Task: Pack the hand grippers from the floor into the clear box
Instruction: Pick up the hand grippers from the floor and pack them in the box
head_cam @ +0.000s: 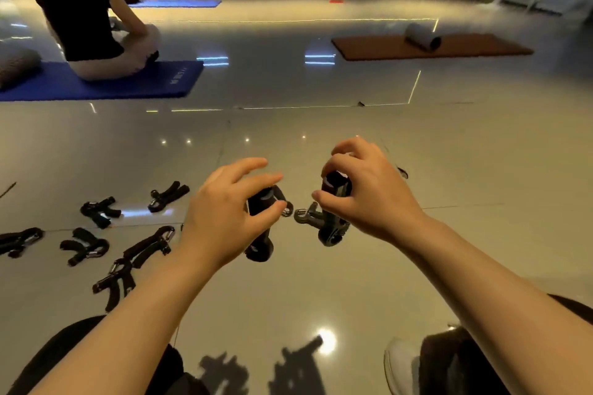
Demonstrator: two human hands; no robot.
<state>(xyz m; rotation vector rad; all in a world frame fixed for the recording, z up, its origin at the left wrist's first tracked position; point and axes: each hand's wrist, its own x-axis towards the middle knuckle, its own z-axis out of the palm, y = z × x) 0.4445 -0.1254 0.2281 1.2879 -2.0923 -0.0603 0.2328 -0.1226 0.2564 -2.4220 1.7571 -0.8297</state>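
Hand grippers — one pinched in each curled hand's grip: left hand (224, 212) on hand gripper (260, 228), right hand (369, 192) on second hand gripper (330, 218)

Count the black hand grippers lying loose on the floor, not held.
6, all left of the left hand: far pair, left edge, middle, near pair. Others may be hidden.

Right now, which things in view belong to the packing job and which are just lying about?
Job:
left hand, holding a hand gripper
right hand, holding another gripper
loose hand grippers on the floor
The clear box is not in view.

Lying about:
blue mat
orange mat
rolled grey mat
seated person
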